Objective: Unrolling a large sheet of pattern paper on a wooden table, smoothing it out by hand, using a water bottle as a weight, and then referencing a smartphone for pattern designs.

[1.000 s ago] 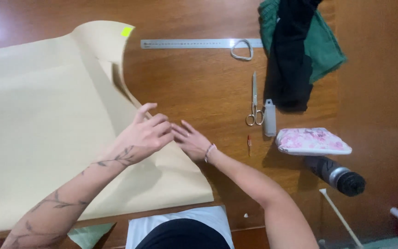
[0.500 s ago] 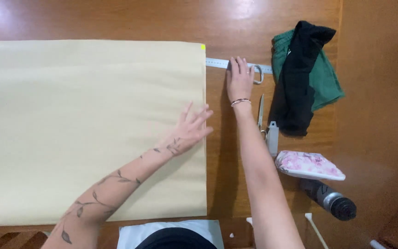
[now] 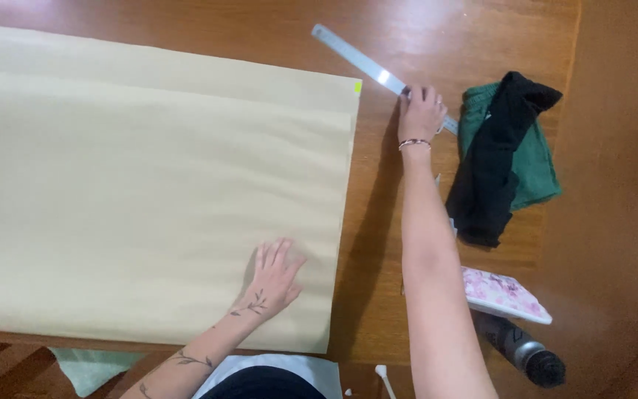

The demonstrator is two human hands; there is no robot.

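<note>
A large sheet of tan paper lies flat over the left of the wooden table. My left hand rests palm down on the sheet near its lower right corner, fingers spread. My right hand reaches to the far side of the table and grips a long metal ruler, which lies at a slant with its far end pointing up and left. A small yellow-green tag marks the sheet's upper right corner.
A black garment lies over green cloth right of my right hand. Nearer me sit a pink floral pouch and a dark bottle on its side. The table's front edge runs along the bottom.
The sheet went from folded back to lying flat. My right hand reached to the far side, took hold of the ruler and swung it to a slant. My left hand slid down the sheet.
</note>
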